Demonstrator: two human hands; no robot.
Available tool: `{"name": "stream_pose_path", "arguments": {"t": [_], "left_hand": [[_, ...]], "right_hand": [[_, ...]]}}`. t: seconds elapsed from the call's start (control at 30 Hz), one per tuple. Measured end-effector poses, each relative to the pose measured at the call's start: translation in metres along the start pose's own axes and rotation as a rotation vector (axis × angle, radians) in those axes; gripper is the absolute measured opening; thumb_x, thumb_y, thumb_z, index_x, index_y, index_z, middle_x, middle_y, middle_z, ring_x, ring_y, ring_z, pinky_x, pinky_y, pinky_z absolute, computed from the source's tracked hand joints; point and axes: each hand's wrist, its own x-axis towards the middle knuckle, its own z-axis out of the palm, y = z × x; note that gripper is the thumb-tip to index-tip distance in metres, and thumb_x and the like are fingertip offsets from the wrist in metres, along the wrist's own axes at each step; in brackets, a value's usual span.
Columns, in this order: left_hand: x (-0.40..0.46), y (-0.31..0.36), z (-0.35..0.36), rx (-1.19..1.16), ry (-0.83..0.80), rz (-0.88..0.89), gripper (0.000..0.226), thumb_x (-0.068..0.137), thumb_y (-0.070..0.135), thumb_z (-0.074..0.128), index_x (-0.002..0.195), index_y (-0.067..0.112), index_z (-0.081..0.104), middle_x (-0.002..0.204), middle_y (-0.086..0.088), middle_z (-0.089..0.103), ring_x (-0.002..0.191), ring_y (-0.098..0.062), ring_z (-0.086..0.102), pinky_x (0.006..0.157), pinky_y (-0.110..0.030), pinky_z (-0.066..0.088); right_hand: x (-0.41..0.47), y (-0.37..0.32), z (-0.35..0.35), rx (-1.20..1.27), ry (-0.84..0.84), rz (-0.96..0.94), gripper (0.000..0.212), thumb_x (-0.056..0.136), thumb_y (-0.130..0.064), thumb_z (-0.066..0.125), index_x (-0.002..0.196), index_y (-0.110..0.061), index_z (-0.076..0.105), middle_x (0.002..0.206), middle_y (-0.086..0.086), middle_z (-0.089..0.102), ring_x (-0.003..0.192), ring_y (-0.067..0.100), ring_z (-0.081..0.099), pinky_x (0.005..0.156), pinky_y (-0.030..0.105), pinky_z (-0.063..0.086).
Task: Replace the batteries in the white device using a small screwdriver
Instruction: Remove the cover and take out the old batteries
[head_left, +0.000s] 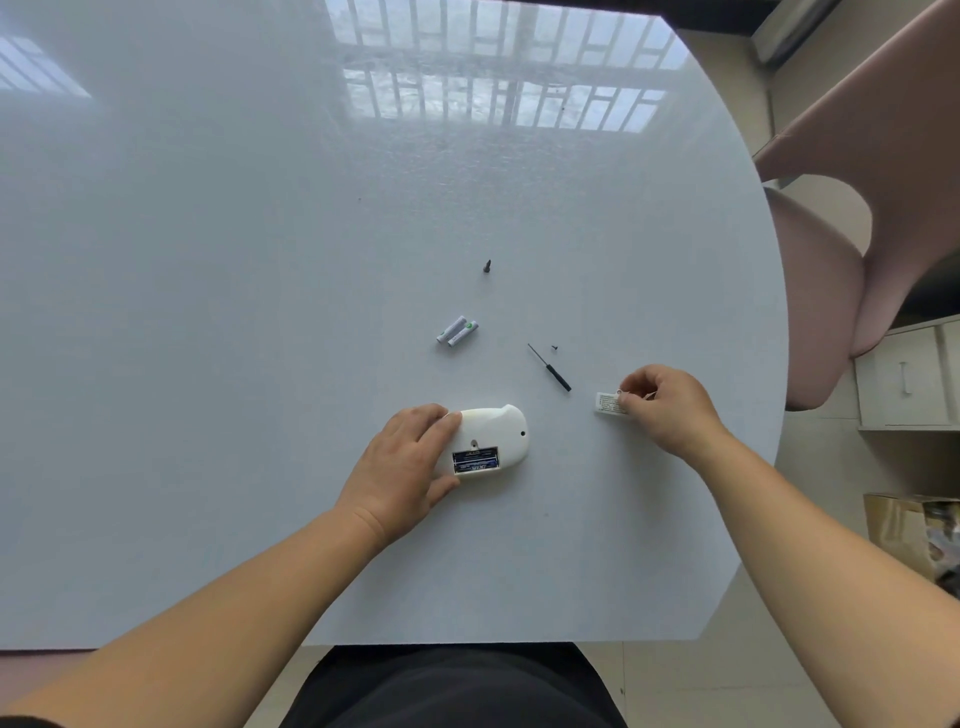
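The white device (498, 428) lies face down on the table with its battery bay open, and two dark blue batteries (475, 461) sit inside. My left hand (402, 465) rests on the device's left side and holds it. My right hand (667, 405) pinches the white battery cover (608, 404), which lies on the table to the right. The small black screwdriver (550, 368) lies between device and cover. A tiny screw (555, 347) sits beside its tip. Two white-and-green batteries (457, 331) lie side by side farther back.
A small dark bit (487, 266) stands on the white table (260, 312) beyond the batteries. A pink chair (841, 234) is at the table's right edge, with a white drawer unit (909, 379) and a cardboard box (914, 530) behind it.
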Motion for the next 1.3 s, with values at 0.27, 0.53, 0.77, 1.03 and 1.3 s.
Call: {"name": "stream_pose_path", "arguments": {"t": [0.27, 0.53, 0.77, 1.03, 1.3], "left_hand": [[0.0, 0.001, -0.002, -0.003, 0.0, -0.002, 0.07, 0.073, 0.03, 0.078, 0.134, 0.012, 0.048, 0.131, -0.006, 0.051, 0.118, -0.029, 0.049, 0.1, -0.038, 0.045], [0.0, 0.001, -0.004, 0.007, -0.021, 0.011, 0.069, 0.076, 0.032, 0.075, 0.135, 0.013, 0.045, 0.133, -0.005, 0.049, 0.121, -0.027, 0.046, 0.103, -0.036, 0.042], [0.001, -0.001, -0.003, -0.011, -0.038, 0.009, 0.067, 0.077, 0.032, 0.072, 0.136, 0.012, 0.045, 0.132, -0.005, 0.049, 0.119, -0.028, 0.046, 0.102, -0.037, 0.042], [0.002, -0.002, -0.001, -0.026, -0.013, 0.004, 0.057, 0.084, 0.035, 0.062, 0.134, 0.012, 0.047, 0.131, -0.006, 0.05, 0.118, -0.027, 0.047, 0.1, -0.039, 0.043], [0.002, -0.003, -0.002, -0.025, -0.002, 0.02, 0.052, 0.086, 0.031, 0.059, 0.132, 0.01, 0.05, 0.13, -0.009, 0.053, 0.115, -0.03, 0.05, 0.099, -0.038, 0.045]], "right_hand": [[-0.001, -0.002, 0.01, -0.244, 0.073, -0.144, 0.005, 0.086, -0.016, 0.059, 0.086, -0.017, 0.064, 0.095, -0.002, 0.053, 0.081, 0.019, 0.058, 0.069, 0.029, 0.042], [-0.058, -0.057, 0.047, -0.192, 0.174, -0.439, 0.004, 0.081, -0.007, 0.063, 0.081, -0.011, 0.064, 0.089, 0.007, 0.058, 0.068, 0.024, 0.056, 0.062, 0.033, 0.047], [-0.098, -0.087, 0.119, -0.2, -0.019, -0.402, 0.01, 0.087, -0.021, 0.06, 0.086, -0.013, 0.064, 0.094, 0.004, 0.061, 0.079, 0.026, 0.059, 0.062, 0.035, 0.048], [-0.097, -0.1, 0.136, -0.334, 0.04, -0.241, 0.019, 0.087, -0.027, 0.054, 0.087, -0.012, 0.067, 0.095, 0.005, 0.061, 0.082, 0.026, 0.059, 0.058, 0.029, 0.04], [-0.096, -0.11, 0.139, -0.383, 0.012, -0.151, 0.023, 0.085, -0.027, 0.052, 0.092, -0.011, 0.066, 0.1, 0.004, 0.059, 0.085, 0.026, 0.059, 0.059, 0.027, 0.037]]}}
